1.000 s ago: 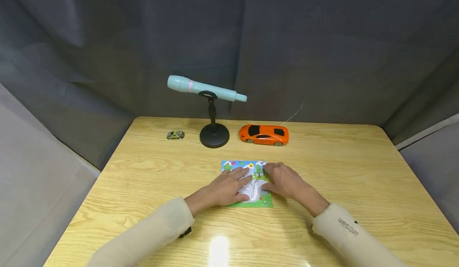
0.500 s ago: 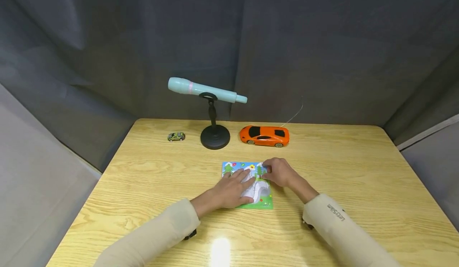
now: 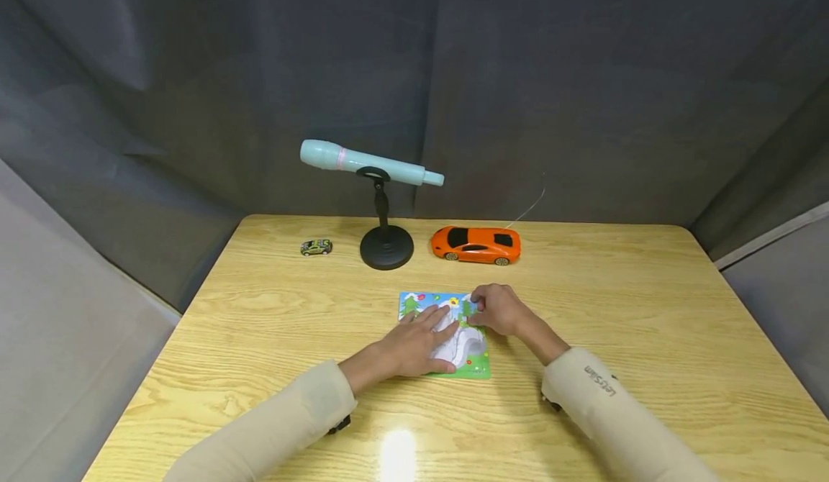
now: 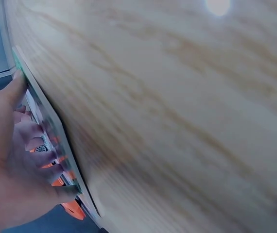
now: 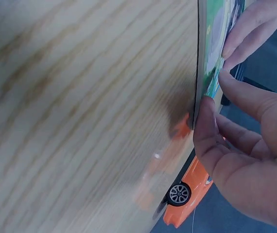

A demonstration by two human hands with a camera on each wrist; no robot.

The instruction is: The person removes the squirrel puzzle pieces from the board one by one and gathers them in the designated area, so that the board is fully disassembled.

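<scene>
My left grip [image 3: 414,342] lies spread over the left part of a thin, flat, rectangular board [image 3: 469,344] printed with blue sky, green trees, a yellow flower and a curving grey-and-white shape. The fingers are extended and fanned apart, resting on the printed face, with the thumb reaching toward the near edge. The left wrist view shows the board's pale side edge below the fingertips.

My right grip [image 3: 501,309] is curled at the board's far right corner — thumb and forefinger pinch there, the thumb over the print and the forefinger by the edge. Whether a separate piece sits between them I cannot tell.

The board lies flat before me on a light, wood-grained counter [image 3: 615,309], where a bright patch of light reflects close to me. Beyond the board stands a glossy orange toy car [image 3: 476,245] with black windows, its nose to the left. Left of it, a pale blue microphone [image 3: 395,169] with a pink band rests tilted in a black stand with a round base [image 3: 386,248], the thicker end higher. Farther left is a small green-and-dark patterned toy car [image 3: 316,247]. A dark grey curtain [image 3: 550,86] hangs behind everything. Beige sleeves [image 3: 272,417] cover both my forearms — the right one carries dark lettering.
</scene>
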